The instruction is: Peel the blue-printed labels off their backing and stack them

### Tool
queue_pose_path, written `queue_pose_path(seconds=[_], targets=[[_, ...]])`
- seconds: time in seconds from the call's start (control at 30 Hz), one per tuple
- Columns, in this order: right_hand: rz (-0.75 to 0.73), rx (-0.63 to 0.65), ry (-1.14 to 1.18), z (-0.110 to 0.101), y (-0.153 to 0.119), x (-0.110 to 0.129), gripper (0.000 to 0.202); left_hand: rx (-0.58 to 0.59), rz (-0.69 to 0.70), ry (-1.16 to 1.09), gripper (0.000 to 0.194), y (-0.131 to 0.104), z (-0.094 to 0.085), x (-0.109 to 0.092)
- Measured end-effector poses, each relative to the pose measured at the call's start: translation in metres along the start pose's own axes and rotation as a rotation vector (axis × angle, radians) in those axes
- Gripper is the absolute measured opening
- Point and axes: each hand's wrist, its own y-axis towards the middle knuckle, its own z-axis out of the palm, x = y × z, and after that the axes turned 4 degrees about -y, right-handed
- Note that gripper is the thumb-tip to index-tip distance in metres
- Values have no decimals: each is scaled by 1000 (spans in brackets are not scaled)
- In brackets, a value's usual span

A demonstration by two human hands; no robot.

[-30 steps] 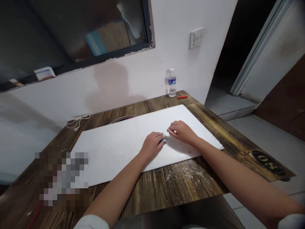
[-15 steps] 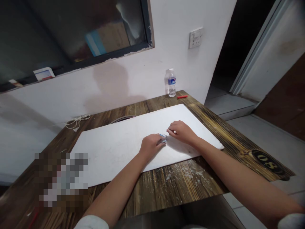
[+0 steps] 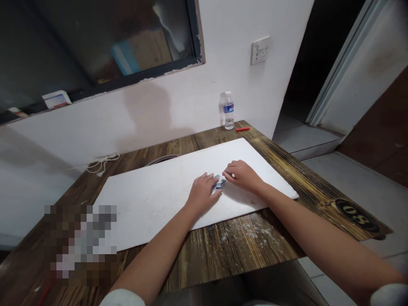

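A small blue-and-white patterned piece [image 3: 219, 183], too small to name, lies on the white board [image 3: 153, 199]. Beside it on the left is my left hand [image 3: 201, 192], its fingers spread and its thumb apart; the index finger and thumb border the piece and seem to touch it. My right hand [image 3: 244, 175] hovers just to the right, thumb and fingertips pinched together close to the piece's right edge. Whatever sits in that pinch, if anything, is too small to make out.
At the table's back corner stand a water bottle [image 3: 228, 111] and a red stick-like item [image 3: 242, 129]. A white cable [image 3: 103, 162] lies at the back left. White crumbs [image 3: 251, 233] dot the wood in front of the board. A blurred patch covers the near left.
My left hand's fingers have lifted and spread, so more of the blue-and-white piece shows. The right hand has kept its pinch in nearly the same place.
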Motion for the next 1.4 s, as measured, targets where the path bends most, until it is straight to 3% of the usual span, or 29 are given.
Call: queue_pose_path(seconds=[0.13, 0.3, 0.37, 0.43, 0.63, 0.7, 0.8, 0.9, 1.0, 1.13, 1.23, 1.4], targets=[[4, -6, -6, -1, 0, 1, 31, 79, 144, -72, 38, 2, -2, -3], [-1, 0, 0, 0, 1, 0, 31, -103, -45, -5, 17, 3, 0, 1], [-2, 2, -5, 0, 1, 0, 32, -169, -117, 42, 19, 4, -1, 5], [1, 2, -9, 0, 1, 0, 32, -150, -136, 39, 26, 4, -1, 8], [29, -11, 13, 0, 0, 1, 29, 86, 152, -59, 50, 2, -2, 3], [57, -35, 33, 0, 0, 0, 28, 96, 220, -107, 33, 3, -2, 0], [79, -64, 79, 2, 1, -3, 25, 17, 222, -176, 8, 4, -1, 0], [89, -33, 102, 10, 0, -4, 26, -100, 121, -173, 24, 5, 0, 4], [108, 68, 95, 23, -2, -3, 40, -207, -70, -73, 40, 4, -2, 9], [171, 233, 131, 33, -4, 1, 53, -258, -311, 38, 36, 4, -5, 10], [158, 274, 221, 29, -2, 3, 52, -212, -306, 40, 30, 5, -4, 7], [210, 126, 432, 21, 4, 1, 36, 1, -159, 68, 75, 3, 2, 5]])
